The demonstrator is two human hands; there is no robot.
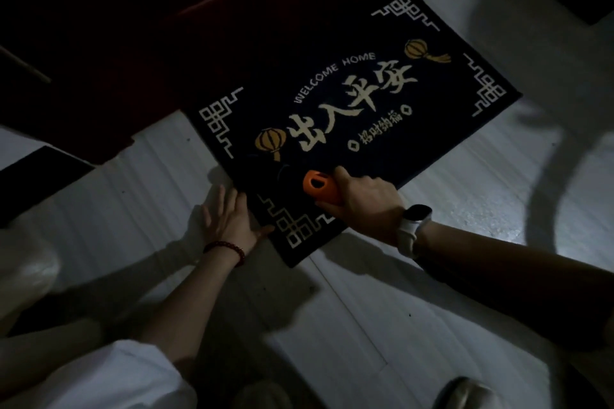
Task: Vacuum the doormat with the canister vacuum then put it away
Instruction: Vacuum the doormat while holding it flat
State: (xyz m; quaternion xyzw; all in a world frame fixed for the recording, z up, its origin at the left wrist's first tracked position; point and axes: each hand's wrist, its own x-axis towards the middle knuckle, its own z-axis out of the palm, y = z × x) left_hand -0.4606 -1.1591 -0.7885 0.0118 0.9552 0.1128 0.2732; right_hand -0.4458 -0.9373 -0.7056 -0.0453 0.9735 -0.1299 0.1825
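The doormat (349, 103) lies flat on the floor in the middle of the frame, turned at an angle, its far edge against a dark red threshold (139, 53) that runs across the upper left. It is a dark, short-piled rectangle with cream fret patterns in the corners, cream lettering including "WELCOME HOME", and two orange lanterns.

The right hand (362, 196) is at the mat's near edge, its fingers wrapped round an orange handle (319, 188), rounded and smooth like plastic or rubber, with an oval hole near its end. Ahead of the handle, over the mat, is a dark part that I take to be the vacuum's nozzle; the dim light hides its shape and I cannot tell whether it touches the pile. The left hand (229, 217) lies with fingers straight and spread at the mat's lower left corner, the thumb on the mat and the fingers on the floor beside it, apparently pinning the corner down.

By my reading the vacuuming is under way near this corner; no part of the mat shows as cleaned or not, so how much is done cannot be told. Putting the vacuum away is still to come, and the canister itself is not in view.

The floor (465, 209) is pale, smooth and slightly glossy, with thin joint lines. A white watch (413, 226) sits on the right wrist, a dark bead bracelet (229, 251) on the left, and a white sleeve (109, 378) fills the lower left.
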